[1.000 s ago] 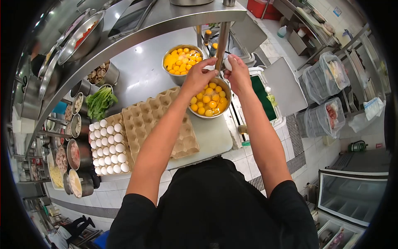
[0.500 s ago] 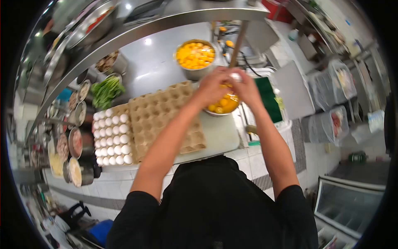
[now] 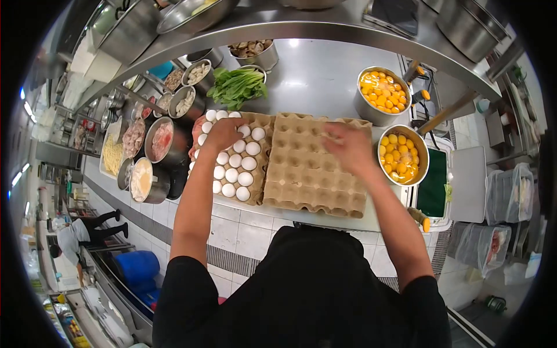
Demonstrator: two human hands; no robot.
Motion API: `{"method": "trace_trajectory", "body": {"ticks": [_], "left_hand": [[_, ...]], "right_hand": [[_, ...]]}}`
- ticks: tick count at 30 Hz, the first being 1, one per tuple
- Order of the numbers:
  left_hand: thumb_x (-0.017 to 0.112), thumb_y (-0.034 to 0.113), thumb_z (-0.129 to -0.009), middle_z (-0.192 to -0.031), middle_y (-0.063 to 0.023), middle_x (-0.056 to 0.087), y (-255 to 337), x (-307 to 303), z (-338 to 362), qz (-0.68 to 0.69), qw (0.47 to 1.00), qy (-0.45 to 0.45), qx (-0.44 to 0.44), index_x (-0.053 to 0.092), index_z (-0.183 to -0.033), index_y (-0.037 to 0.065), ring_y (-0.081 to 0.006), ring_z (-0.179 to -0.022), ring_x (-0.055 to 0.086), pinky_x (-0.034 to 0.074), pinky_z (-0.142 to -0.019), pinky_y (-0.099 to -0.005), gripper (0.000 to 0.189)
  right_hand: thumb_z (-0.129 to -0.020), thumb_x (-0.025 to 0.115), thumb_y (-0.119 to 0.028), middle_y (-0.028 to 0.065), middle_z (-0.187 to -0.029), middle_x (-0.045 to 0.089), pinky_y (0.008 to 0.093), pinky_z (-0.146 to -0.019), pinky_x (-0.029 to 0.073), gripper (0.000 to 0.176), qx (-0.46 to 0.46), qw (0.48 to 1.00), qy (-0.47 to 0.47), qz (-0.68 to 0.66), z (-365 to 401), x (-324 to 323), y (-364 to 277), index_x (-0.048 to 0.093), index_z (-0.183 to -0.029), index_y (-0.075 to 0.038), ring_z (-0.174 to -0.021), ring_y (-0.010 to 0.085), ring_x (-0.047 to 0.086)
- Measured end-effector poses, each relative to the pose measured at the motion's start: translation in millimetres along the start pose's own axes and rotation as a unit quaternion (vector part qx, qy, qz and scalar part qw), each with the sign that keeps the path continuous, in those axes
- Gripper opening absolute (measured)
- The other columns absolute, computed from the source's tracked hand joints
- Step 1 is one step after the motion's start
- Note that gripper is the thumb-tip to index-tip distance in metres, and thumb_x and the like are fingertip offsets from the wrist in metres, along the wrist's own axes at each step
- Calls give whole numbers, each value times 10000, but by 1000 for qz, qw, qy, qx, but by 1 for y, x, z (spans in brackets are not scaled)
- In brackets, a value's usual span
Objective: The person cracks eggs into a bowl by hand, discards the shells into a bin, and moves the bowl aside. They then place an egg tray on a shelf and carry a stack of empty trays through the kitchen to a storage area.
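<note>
My left hand [image 3: 224, 134] is among white eggs [image 3: 248, 163] in a cardboard tray [image 3: 264, 124], its fingers bent down and closed on an egg mostly hidden beneath them. To the right, my right hand [image 3: 350, 148], blurred by motion, hovers with parted fingers and nothing in them above an egg tray with bare cups [image 3: 301, 174]. Beside that hand stands a steel pot [image 3: 426, 168] of cracked eggs, whole yolks [image 3: 400, 153] showing. Behind it, a second steel pot [image 3: 371, 110] also holds many yolks.
Leafy greens [image 3: 237, 87] lie behind the eggs. Left of them stand pots of food, including pale pieces [image 3: 185, 101] and ground meat [image 3: 164, 139]. A steel shelf [image 3: 301, 30] crosses above the counter. A green board [image 3: 432, 182] lies at right. Another person [image 3: 75, 240] stands far left.
Both hands have parted and left the pot of yolks. My left hand has moved left to the eggs, my right over the bare tray. The view has swung left.
</note>
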State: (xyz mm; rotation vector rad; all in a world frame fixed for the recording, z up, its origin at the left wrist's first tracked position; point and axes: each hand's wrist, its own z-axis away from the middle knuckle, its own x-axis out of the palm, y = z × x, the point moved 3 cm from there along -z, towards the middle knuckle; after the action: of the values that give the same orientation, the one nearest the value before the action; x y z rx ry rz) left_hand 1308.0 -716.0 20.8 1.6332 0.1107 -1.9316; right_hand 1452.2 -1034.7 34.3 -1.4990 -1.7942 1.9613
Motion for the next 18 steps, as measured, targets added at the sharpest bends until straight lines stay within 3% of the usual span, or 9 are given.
{"method": "trace_trajectory", "body": {"ticks": [2, 4, 8, 10, 12, 14, 15, 16, 18], "left_hand": [[675, 141, -772, -1030, -123, 697, -20, 16, -4, 3, 1000, 8, 14, 694, -1152, 139, -309, -948, 659, 520, -832, -414, 380], [703, 160, -746, -949, -129, 701, -28, 28, -7, -31, 976, 131, 172, 695, -1137, 125, -311, -868, 665, 520, -787, -407, 392], [666, 110, -758, -1059, -121, 682, -27, 14, 6, 51, 975, 174, 132, 699, -1076, 105, -332, -941, 647, 518, -824, -415, 320], [673, 80, -765, -1021, -86, 689, -49, 14, 6, 218, 938, 256, 81, 705, -1083, 99, -234, -895, 661, 525, -787, -342, 320], [664, 40, -782, -994, -41, 669, -51, -6, 17, 239, 918, 317, -27, 699, -1106, 73, -133, -906, 627, 523, -743, -273, 328], [580, 126, -885, -927, -21, 658, -88, 18, -2, 589, 738, 328, 17, 685, -1058, 70, -148, -883, 627, 524, -649, -293, 210], [541, 160, -913, -903, -36, 662, -90, 19, -7, 555, 741, 379, 14, 670, -965, 90, -145, -813, 622, 494, -580, -263, 156], [524, 174, -934, -857, -32, 641, -76, 9, -3, 687, 663, 297, -32, 647, -900, 90, -125, -699, 593, 451, -519, -242, 153], [544, 115, -935, -741, 3, 561, -52, 10, -12, 720, 649, 245, 36, 623, -931, 75, -109, -545, 529, 413, -479, -256, 89]], "right_hand": [[-849, 666, -302, 147, -1064, 693, 428, -829, 531, 347, -52, 990, -79, 102, -39, 66, -29, 679, -1157, -142, -938, 331, 660], [-831, 669, -280, 130, -1045, 699, 433, -803, 540, 367, -107, 979, -102, 142, -68, 121, -40, 665, -1170, -138, -908, 320, 668], [-818, 663, -267, 124, -962, 698, 462, -829, 520, 325, -151, 934, -213, 243, -105, 180, -48, 665, -1115, -136, -991, 329, 643], [-817, 663, -272, 125, -923, 696, 463, -837, 516, 316, -144, 914, -254, 281, -110, 192, -48, 664, -1101, -132, -1013, 328, 633], [-795, 681, -279, 153, -956, 668, 458, -830, 520, 342, -130, 953, -220, 164, -108, 179, -52, 664, -1103, -132, -965, 336, 630], [-779, 692, -203, 185, -1135, 643, 417, -826, 527, 401, -135, 988, -82, 5, -99, 163, -42, 658, -1169, -118, -926, 309, 664], [-779, 692, -203, 185, -1135, 643, 417, -826, 527, 401, -121, 990, -70, 24, -87, 139, -35, 658, -1169, -118, -926, 309, 664], [-802, 682, -180, 176, -1175, 624, 387, -785, 539, 379, -59, 988, -52, -133, -71, 112, -35, 636, -1171, -104, -873, 278, 664], [-850, 659, -141, 143, -1154, 620, 329, -701, 549, 321, 40, 937, 6, -347, -43, 72, -12, 582, -1159, -97, -786, 213, 647]]}}
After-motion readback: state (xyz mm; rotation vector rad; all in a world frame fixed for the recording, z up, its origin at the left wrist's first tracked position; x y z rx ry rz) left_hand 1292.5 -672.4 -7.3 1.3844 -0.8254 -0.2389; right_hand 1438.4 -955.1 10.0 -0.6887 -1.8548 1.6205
